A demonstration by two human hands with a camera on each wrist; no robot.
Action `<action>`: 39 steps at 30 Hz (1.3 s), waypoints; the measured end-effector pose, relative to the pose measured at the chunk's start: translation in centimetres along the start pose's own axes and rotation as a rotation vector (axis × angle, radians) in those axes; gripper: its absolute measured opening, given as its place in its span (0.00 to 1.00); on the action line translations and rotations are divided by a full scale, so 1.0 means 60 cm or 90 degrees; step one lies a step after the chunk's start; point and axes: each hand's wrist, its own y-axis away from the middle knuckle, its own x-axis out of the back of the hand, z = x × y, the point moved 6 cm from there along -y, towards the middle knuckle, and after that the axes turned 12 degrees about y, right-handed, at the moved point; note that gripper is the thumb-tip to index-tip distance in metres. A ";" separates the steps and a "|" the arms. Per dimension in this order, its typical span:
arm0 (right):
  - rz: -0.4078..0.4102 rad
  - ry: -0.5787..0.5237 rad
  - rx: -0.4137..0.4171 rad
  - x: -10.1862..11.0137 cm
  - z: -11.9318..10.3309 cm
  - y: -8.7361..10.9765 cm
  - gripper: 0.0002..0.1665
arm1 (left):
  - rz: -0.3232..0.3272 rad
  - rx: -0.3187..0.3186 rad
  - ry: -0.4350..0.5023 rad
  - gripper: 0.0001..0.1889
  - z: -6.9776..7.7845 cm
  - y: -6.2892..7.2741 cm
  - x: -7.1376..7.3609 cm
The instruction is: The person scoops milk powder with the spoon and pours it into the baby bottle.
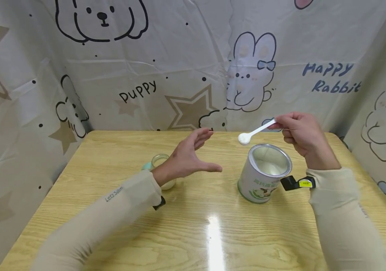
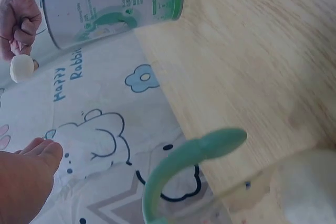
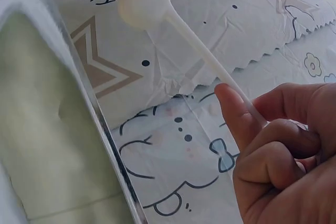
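Observation:
My right hand [image 1: 303, 133] pinches the thin handle of a white measuring scoop [image 1: 244, 138], whose bowl is heaped with white powder. The scoop hangs above and left of the rim of an open tin [image 1: 264, 177] of milk powder; pale powder shows inside it. My left hand [image 1: 189, 156] is held over the table with fingers extended and thumb apart, holding nothing. Behind the left wrist stands a glass cup [image 1: 160, 160], partly hidden by the arm. Its curved green handle [image 2: 194, 153] shows in the left wrist view.
The wooden table [image 1: 193, 233] has a bright light reflection near its front. A printed cloth [image 1: 179, 67] with cartoon animals and stars hangs behind it and along both sides. Dark cameras are strapped to both wrists.

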 end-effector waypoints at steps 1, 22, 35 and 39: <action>0.001 0.000 0.000 -0.003 -0.001 -0.001 0.11 | 0.003 -0.002 0.001 0.54 0.001 0.001 0.004; -0.018 -0.022 0.005 -0.093 -0.039 -0.013 0.07 | 0.051 0.006 -0.027 0.51 0.008 0.036 0.086; -0.045 0.014 0.026 -0.161 -0.053 -0.022 0.07 | 0.065 0.022 -0.041 0.49 -0.006 0.065 0.129; -0.051 0.013 0.027 -0.180 -0.054 -0.025 0.06 | 0.070 0.024 -0.052 0.50 -0.012 0.072 0.143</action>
